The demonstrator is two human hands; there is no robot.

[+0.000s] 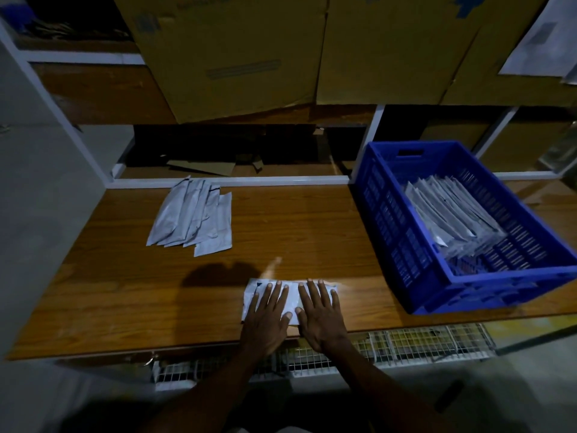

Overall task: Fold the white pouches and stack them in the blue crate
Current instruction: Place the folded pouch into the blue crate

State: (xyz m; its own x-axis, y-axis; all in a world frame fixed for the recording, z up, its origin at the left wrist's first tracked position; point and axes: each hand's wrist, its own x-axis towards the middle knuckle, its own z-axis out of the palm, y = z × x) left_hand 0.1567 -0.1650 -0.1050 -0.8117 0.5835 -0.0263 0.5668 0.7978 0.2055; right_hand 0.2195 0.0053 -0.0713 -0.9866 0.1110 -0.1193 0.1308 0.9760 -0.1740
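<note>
White pouches (190, 214) lie fanned in a loose pile at the far left of a wooden table (109, 292). Near the front edge, a person's left hand (268, 320) and right hand (320, 317) press flat, fingers straight and spread, side by side on a single pouch (292, 295). At right, the blue crate (406, 260) holds a stack of pouches (449, 214).
</note>
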